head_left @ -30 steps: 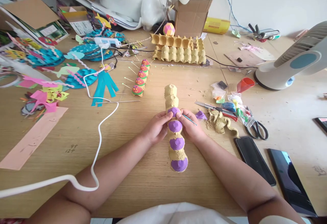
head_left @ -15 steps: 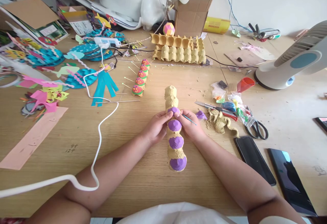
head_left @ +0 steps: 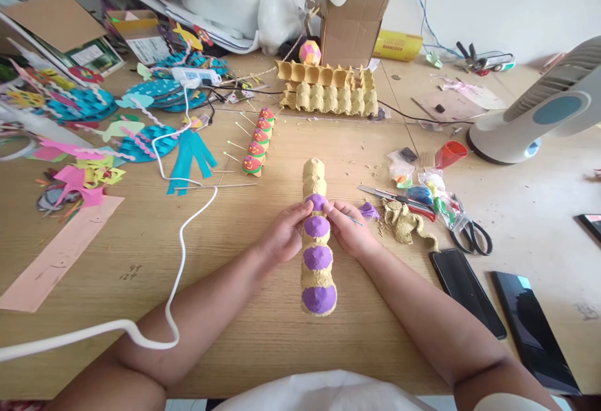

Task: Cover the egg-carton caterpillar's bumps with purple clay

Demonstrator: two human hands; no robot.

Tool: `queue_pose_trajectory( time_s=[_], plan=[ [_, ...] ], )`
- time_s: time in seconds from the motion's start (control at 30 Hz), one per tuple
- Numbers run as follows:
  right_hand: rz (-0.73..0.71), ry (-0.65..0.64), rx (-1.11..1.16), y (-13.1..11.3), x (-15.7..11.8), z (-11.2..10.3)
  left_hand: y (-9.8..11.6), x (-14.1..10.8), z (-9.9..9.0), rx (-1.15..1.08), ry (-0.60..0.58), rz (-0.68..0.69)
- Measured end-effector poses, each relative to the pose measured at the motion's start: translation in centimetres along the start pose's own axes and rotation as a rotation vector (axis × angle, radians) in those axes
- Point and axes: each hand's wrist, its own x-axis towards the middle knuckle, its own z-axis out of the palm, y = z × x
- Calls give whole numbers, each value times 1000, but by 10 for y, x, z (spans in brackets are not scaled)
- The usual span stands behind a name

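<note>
An egg-carton strip (head_left: 315, 276) with several bumps is held lengthwise over the table, its nearer bumps covered in purple clay and its far end bare tan. My left hand (head_left: 285, 234) grips its left edge, thumb on the third purple area from the far side or close to it. On the other edge my right hand (head_left: 348, 229) pinches the strip and also has a thin blue stick (head_left: 354, 219) between its fingers. Right of that hand lies a lump of purple clay (head_left: 369, 211), beside torn carton scraps (head_left: 402, 222).
A painted caterpillar strip (head_left: 258, 142) with pins stands beyond my hands. To the right are a utility knife (head_left: 389, 194), scissors (head_left: 474, 238), two phones (head_left: 467, 292) and a fan (head_left: 530, 114). A white cable (head_left: 183, 242) crosses the left; egg cartons (head_left: 335, 98) lie behind.
The near end of the strip has swung slightly left, so it lies straighter. The blue stick shows less of its length. Both hands keep their hold.
</note>
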Motion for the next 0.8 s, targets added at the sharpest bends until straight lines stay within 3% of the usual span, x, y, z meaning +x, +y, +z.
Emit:
queue_pose_trajectory(
  time_s=[0.8],
  plan=[
    [-18, 31, 20, 0, -1, 0, 2, 0, 2, 52, -49, 71]
  ],
)
